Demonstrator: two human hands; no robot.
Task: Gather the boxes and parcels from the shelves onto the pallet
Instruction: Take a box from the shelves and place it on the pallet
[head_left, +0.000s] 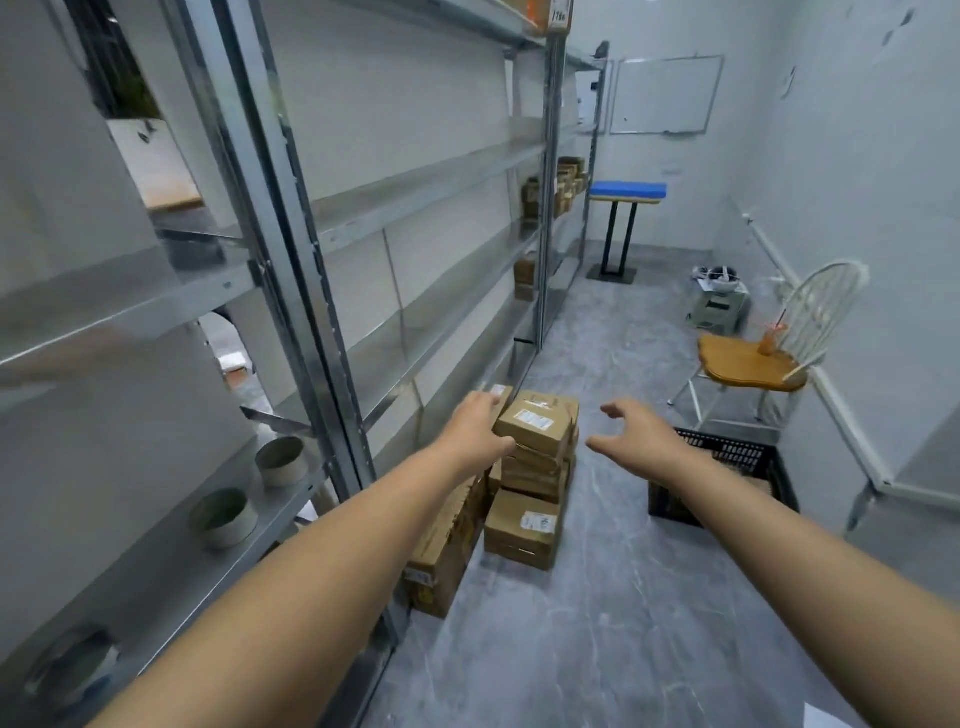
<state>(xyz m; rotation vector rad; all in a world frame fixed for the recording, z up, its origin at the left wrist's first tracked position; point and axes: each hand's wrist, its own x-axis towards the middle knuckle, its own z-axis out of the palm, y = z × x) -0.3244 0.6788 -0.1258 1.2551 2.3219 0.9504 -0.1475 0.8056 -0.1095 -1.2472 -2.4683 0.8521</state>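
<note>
A stack of brown cardboard boxes (535, 467) stands on the grey floor beside the metal shelving (322, 291). The top box (537, 423) carries a white label. My left hand (478, 423) lies against the left side of that top box, fingers on it. My right hand (631, 431) hovers open to the right of the stack, apart from it, fingers spread. A longer box (447, 545) lies at the foot of the shelving. More small boxes (558, 184) sit on the far shelves, and another box (524, 278) sits lower down. No pallet is visible.
A black plastic crate (727, 478) sits on the floor to the right. A white chair with a wooden seat (753, 358) stands by the right wall. A blue-topped stand (626, 195) is at the far end. Tape rolls (280, 460) rest on the near shelf.
</note>
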